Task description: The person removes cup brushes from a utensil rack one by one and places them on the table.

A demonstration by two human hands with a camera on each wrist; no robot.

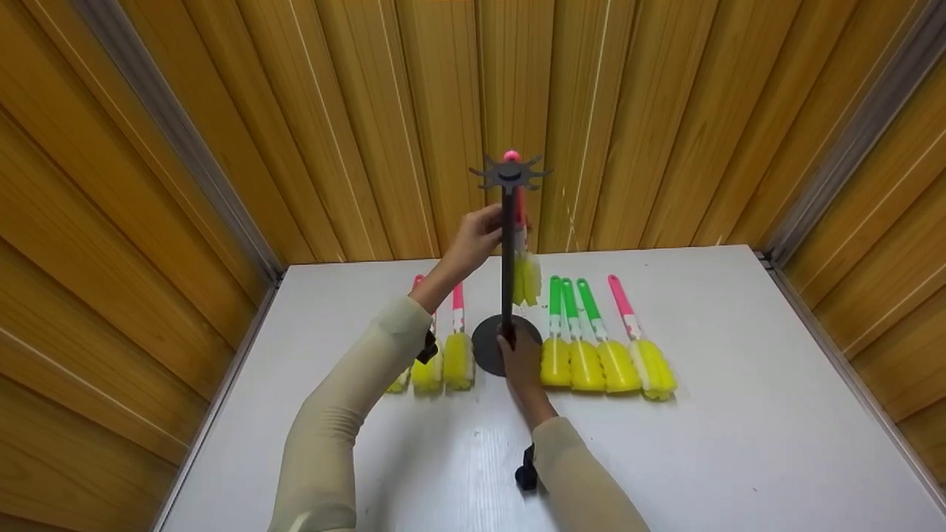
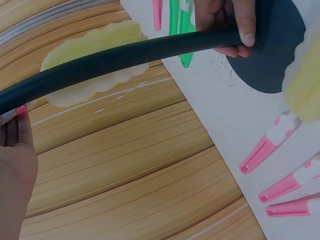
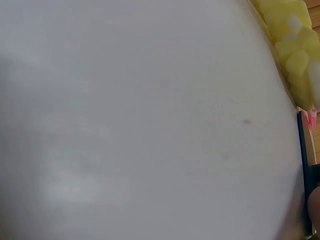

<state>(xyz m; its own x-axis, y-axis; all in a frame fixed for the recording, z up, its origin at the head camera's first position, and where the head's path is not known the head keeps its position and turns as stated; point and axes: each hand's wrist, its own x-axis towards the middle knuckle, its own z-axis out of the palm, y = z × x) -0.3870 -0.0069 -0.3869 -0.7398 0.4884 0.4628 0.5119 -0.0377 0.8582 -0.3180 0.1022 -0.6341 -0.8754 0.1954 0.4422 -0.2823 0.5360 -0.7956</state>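
Note:
A dark stand has an upright pole (image 1: 508, 258), a round base (image 1: 488, 349) on the table and a ring of curved hooks (image 1: 510, 174) on top. Behind the pole, my left hand (image 1: 473, 238) holds a sponge brush (image 1: 527, 279) by its pink and white handle. The brush hangs sponge down, its pink tip rising behind the hooks; the pole partly hides my fingers. Low down, my right hand (image 1: 523, 358) grips the pole just above the base. In the left wrist view the yellow and white sponge head (image 2: 95, 86) passes behind the pole.
Left of the base lie several pink-handled sponge brushes (image 1: 458, 362), partly behind my left forearm. To its right are three green-handled brushes (image 1: 585, 366) and a pink-handled one (image 1: 654, 369). Wood-patterned walls (image 1: 665, 111) enclose the white table (image 1: 739, 428) at the back and sides.

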